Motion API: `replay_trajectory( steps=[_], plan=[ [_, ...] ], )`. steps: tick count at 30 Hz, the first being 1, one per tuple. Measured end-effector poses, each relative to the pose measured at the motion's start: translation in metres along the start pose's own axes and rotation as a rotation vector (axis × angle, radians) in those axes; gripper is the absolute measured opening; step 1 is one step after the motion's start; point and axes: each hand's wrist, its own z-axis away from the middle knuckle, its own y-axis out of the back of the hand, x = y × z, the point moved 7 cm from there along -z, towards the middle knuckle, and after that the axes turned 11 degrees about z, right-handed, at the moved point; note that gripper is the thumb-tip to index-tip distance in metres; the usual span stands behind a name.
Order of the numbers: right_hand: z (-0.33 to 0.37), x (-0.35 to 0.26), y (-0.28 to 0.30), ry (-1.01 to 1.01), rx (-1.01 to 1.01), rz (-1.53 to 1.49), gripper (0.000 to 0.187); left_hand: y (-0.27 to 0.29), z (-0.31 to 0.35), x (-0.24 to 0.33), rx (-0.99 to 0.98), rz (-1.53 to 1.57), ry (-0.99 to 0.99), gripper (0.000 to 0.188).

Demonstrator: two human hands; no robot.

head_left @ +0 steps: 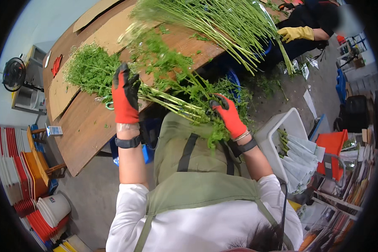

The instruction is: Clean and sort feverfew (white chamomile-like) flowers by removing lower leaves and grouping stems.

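Observation:
My right hand, in a red and black glove, is closed around a leafy green flower stem. The stem slants up and left over the table, its upper part blurred. My left hand, gloved alike, is raised with fingers stretched and holds nothing that I can see. Beside it a bunch of leafy stems with tiny pale blooms lies on the wooden table. Bare cut stems reach past the table edge toward my right hand. Stripped leaves hang below that hand, over my green apron.
A large pile of long green stems covers the far table. Opposite, a co-worker's yellow-gloved hand touches its stem ends. To my right stands a white bin with wrapped bunches. Cardboard and red gloves lie at left.

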Motion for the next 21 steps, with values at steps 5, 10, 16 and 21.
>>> replay_trajectory(
  steps=[5, 10, 16, 21],
  plan=[
    [0.002, 0.017, 0.014, 0.001, 0.008, 0.08, 0.043, -0.003, 0.008, -0.056, -0.057, 0.131, 0.3, 0.058],
    [0.024, 0.038, 0.001, -0.166, -0.175, -0.029, 0.053, -0.032, 0.003, -0.047, -0.511, -0.873, -0.449, 0.045],
    [0.024, -0.035, -0.006, 0.262, -0.045, 0.097, 0.072, -0.052, 0.009, -0.052, -0.586, -0.763, -0.334, 0.062],
    [0.02, -0.14, -0.03, 0.733, 0.143, 0.858, 0.074, -0.089, 0.048, -0.028, -0.68, -0.939, -0.581, 0.055]
  ],
)
